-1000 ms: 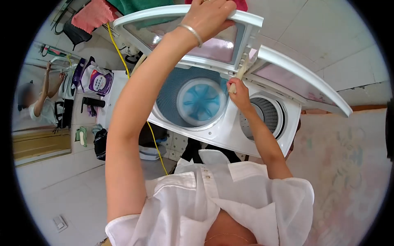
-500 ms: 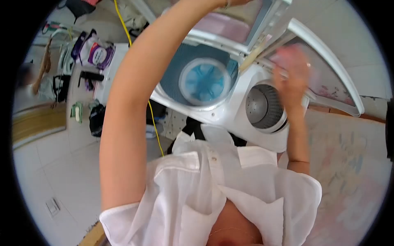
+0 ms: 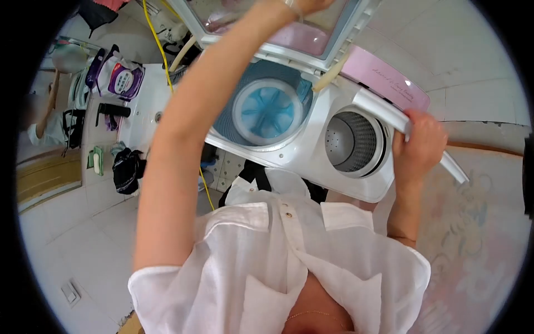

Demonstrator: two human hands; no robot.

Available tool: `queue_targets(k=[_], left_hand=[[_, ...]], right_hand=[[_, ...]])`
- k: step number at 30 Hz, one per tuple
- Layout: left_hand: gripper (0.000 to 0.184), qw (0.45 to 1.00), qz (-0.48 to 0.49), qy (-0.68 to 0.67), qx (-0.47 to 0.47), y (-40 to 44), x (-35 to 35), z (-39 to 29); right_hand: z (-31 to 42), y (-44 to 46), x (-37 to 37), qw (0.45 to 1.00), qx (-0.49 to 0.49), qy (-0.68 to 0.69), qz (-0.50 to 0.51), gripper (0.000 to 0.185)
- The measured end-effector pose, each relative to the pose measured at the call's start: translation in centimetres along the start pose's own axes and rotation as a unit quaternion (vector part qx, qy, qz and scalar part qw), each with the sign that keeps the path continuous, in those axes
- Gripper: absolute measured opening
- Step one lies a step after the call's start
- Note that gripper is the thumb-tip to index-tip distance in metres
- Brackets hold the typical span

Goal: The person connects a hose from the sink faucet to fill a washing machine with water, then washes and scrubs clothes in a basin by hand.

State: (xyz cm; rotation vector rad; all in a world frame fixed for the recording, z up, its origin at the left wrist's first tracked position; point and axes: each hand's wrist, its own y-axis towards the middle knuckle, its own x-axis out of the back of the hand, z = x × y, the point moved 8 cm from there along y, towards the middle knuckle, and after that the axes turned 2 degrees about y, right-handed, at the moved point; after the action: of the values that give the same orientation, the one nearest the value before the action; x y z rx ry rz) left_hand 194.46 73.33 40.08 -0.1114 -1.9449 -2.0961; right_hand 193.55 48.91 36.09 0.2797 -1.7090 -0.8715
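My left hand (image 3: 311, 4) is cut off by the top edge of the view, by the raised large lid (image 3: 345, 42); its fingers are mostly hidden. My right hand (image 3: 424, 142) is wrapped round the edge of the smaller lid (image 3: 384, 110), which is partly lowered and seen nearly edge-on. Below these lids lies the twin-tub washing machine (image 3: 300, 161), with a wide blue wash tub (image 3: 267, 111) and a smaller metal spin tub (image 3: 350, 139). A pale hose (image 3: 331, 75) rests between the two tubs.
A white counter (image 3: 147, 106) at the left holds a purple-and-white bag (image 3: 123, 80). Yellow cord (image 3: 158, 42) runs down past the machine. A dark cloth (image 3: 129, 170) hangs beside the counter. A pink panel (image 3: 384, 72) is behind the machine. The mirror shows a person's reflection.
My right hand has let go of the hose, moved right and taken hold of the smaller lid, which has tilted down. The view has shifted, putting my left hand at the top edge.
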Motion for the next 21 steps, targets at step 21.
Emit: queue_targets(k=[21], left_hand=[[0.023, 0.534, 0.347, -0.584, 0.504, 2.2, -8.4, -2.0]], right_hand=[[1.7, -4.2, 0.2, 1.000, 0.008, -0.005, -0.030, 0.033]])
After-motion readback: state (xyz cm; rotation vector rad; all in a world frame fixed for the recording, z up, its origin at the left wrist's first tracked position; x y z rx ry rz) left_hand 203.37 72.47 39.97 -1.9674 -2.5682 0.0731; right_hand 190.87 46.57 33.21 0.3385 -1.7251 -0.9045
